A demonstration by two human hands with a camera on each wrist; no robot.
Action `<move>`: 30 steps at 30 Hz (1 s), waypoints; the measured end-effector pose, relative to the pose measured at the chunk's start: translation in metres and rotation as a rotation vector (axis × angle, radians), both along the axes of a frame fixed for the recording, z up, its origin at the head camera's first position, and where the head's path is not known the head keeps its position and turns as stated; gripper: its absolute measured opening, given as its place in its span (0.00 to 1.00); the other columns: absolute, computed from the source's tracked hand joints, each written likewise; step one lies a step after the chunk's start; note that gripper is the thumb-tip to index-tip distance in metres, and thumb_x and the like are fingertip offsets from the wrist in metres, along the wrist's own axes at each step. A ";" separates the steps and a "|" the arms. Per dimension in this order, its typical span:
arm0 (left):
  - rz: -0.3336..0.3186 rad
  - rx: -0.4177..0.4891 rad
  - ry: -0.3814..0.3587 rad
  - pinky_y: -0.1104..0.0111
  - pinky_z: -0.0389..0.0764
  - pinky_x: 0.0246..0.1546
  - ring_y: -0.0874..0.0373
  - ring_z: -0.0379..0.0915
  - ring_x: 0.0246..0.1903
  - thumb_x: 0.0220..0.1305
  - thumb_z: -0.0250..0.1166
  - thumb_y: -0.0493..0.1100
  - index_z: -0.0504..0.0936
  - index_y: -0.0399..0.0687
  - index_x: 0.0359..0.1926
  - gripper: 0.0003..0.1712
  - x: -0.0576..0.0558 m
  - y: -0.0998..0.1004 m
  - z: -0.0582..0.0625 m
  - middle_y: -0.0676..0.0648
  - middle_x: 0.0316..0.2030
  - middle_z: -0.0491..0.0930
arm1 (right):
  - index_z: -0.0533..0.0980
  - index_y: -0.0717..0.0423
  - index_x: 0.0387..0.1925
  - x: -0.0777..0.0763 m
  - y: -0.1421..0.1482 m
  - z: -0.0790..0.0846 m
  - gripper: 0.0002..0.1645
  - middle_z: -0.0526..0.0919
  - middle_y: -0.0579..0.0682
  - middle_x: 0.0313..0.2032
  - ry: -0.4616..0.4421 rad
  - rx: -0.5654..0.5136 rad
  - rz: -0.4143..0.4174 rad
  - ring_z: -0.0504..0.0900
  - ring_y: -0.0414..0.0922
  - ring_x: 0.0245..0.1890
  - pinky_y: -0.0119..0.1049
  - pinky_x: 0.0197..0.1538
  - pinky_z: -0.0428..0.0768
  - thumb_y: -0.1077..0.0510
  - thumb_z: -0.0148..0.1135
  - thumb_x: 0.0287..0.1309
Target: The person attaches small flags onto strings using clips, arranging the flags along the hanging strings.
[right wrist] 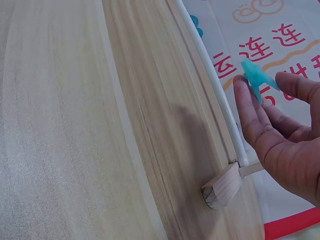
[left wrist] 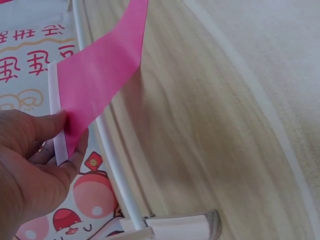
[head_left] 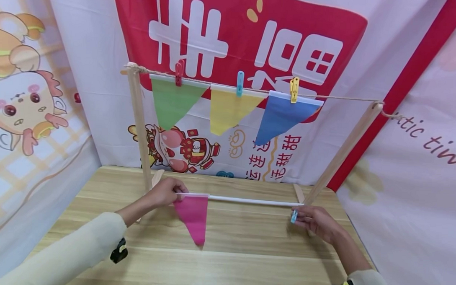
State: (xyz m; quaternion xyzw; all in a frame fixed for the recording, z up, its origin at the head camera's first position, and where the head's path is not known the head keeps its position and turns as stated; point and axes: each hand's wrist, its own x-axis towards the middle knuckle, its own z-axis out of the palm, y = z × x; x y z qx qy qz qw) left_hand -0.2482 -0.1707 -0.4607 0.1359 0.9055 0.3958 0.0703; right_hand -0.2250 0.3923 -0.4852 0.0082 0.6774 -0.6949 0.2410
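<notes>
My left hand pinches a pink pennant flag by one end of its white top edge, and the flag's tip hangs down over the table. In the left wrist view, the thumb and fingers grip that white strip. At the right, my right hand holds a light blue clothespin between thumb and fingers. Above, green, yellow and blue pennants hang from a twine line, held by a red clothespin, a blue clothespin and a yellow clothespin.
The twine is tied between two wooden posts, left and right. A white rod runs low between them, behind the pink flag. Wooden feet support the posts on the wood-grain table. Printed cloth encloses the back and sides.
</notes>
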 end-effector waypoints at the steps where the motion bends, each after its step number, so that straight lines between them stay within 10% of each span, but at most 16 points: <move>1: 0.001 0.002 -0.004 0.65 0.87 0.38 0.58 0.84 0.35 0.71 0.74 0.31 0.93 0.37 0.45 0.04 0.000 0.001 0.002 0.44 0.35 0.91 | 0.82 0.66 0.65 0.000 0.000 0.001 0.19 0.92 0.47 0.45 0.002 -0.005 -0.003 0.93 0.39 0.49 0.37 0.61 0.92 0.58 0.56 0.88; 15: -0.009 -0.009 0.035 0.68 0.85 0.40 0.59 0.85 0.37 0.72 0.75 0.34 0.94 0.39 0.46 0.05 -0.008 0.009 0.022 0.44 0.36 0.92 | 0.64 0.80 0.79 -0.002 -0.002 0.012 0.33 0.94 0.50 0.54 0.065 -0.030 -0.020 0.94 0.41 0.55 0.37 0.65 0.90 0.58 0.55 0.90; 30: -0.001 -0.002 0.040 0.66 0.84 0.39 0.56 0.84 0.39 0.75 0.76 0.37 0.94 0.40 0.49 0.07 -0.011 0.012 0.042 0.44 0.39 0.93 | 0.67 0.75 0.77 -0.008 -0.004 0.029 0.27 0.92 0.42 0.51 0.135 -0.034 -0.016 0.92 0.37 0.54 0.31 0.62 0.90 0.59 0.49 0.91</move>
